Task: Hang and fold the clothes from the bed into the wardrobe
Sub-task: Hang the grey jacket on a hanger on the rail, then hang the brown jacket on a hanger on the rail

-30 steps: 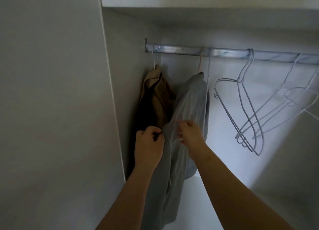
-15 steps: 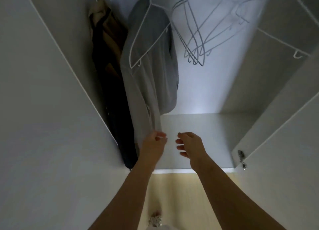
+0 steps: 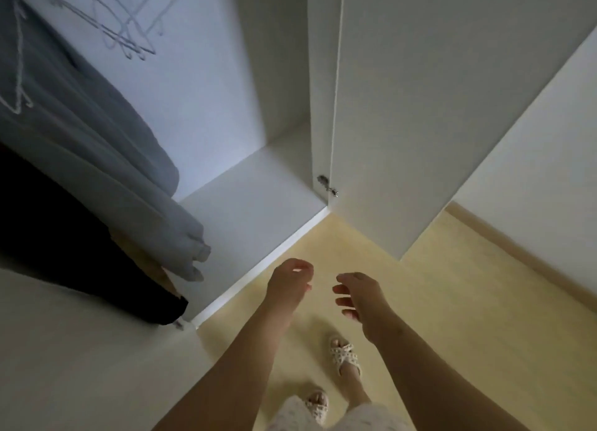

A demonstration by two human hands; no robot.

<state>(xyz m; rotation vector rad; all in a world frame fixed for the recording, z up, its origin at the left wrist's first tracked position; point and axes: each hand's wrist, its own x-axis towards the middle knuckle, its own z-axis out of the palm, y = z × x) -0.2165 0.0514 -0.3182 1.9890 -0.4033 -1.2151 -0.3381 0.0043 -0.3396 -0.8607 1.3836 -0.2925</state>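
In front of the open wardrobe (image 3: 252,204), over the floor (image 3: 420,301): left hand (image 3: 289,283) and right hand (image 3: 363,299) both loosely open, empty. The grey garment (image 3: 97,133) hangs up-left of them, long axis vertical (cuffs lowest); left hand nearer. No bed in view.

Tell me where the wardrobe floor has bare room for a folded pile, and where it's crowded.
Bare: the wardrobe floor between the grey garment and the right side panel, out to the front lip. Crowded: the left corner, where the grey garment and dark garment hang low. Higher up, empty hangers hang clear of it.
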